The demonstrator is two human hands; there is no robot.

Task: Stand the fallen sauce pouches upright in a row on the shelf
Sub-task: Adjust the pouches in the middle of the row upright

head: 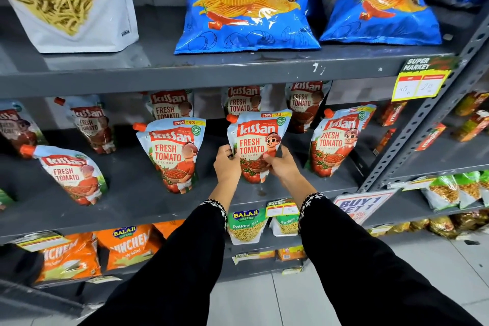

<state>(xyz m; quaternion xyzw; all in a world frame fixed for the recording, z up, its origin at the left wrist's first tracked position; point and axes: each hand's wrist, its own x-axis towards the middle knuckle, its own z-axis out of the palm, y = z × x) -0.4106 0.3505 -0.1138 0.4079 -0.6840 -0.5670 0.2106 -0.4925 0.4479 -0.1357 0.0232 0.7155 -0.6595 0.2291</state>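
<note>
Grey shelf (132, 201) carrying ketchup pouches in loose rows; the held pouch (258, 144) stands upright at its centre, with a neighbouring pouch (173, 153) at its 9 o'clock and another (334, 144) at its 3 o'clock, both well apart. Left hand (227, 164) and right hand (281, 163) clasp the held pouch's lower flanks, fingers curled closed around both edges. Likely failure: the soft, bottom-heavy pouch may slump or tip backward on release if its base is not seated flat, possibly knocking the rear pouches at 12 o'clock.
</note>
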